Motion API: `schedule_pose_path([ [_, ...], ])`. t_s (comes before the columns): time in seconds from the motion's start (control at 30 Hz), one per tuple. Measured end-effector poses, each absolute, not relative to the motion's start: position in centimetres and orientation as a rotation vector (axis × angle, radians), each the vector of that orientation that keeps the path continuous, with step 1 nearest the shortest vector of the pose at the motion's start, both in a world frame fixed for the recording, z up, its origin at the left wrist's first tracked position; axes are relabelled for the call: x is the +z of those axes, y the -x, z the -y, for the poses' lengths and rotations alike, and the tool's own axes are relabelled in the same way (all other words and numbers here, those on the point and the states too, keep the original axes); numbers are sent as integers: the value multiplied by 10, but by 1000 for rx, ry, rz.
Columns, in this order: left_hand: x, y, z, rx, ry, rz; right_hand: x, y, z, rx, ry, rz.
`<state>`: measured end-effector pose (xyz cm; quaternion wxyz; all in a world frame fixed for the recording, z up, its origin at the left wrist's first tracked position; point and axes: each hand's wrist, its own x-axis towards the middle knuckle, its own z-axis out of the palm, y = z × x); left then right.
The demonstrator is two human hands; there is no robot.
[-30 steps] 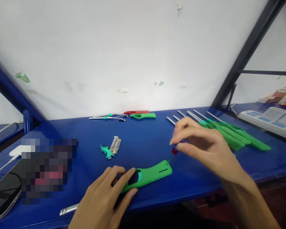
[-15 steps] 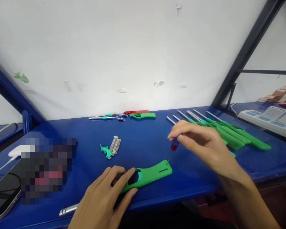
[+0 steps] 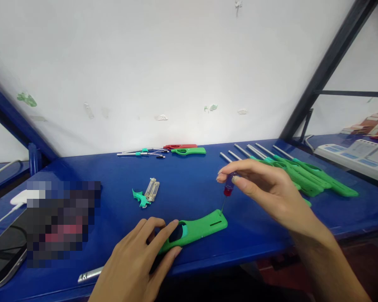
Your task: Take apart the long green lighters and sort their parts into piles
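Observation:
A green plastic lighter body lies near the front edge of the blue bench. My left hand presses it down at its left end, fingers curled over the trigger opening. My right hand pinches a small screwdriver with a red and blue handle. The tool stands nearly upright with its thin tip on the right end of the green body.
A row of green long-nosed lighters with metal tubes lies at the right. Small parts sit mid-bench, and a red and a green shell with metal rods lie by the wall. A phone lies left, a power strip right.
My right hand has shifted slightly left and up, bringing the screwdriver more upright over the right end of the green body. My left hand has stayed in place.

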<state>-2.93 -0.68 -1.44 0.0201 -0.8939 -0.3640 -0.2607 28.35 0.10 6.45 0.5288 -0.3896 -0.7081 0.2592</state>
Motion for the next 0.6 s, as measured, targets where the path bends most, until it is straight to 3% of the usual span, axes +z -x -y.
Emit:
schedule_pose_path([
  [0.47,-13,28,8,-826,2736,1114,64,-284,-3,587,831,1672],
  [0.6,-13,28,5,-820,2736,1117,65,-290,-1,722,774,1696],
])
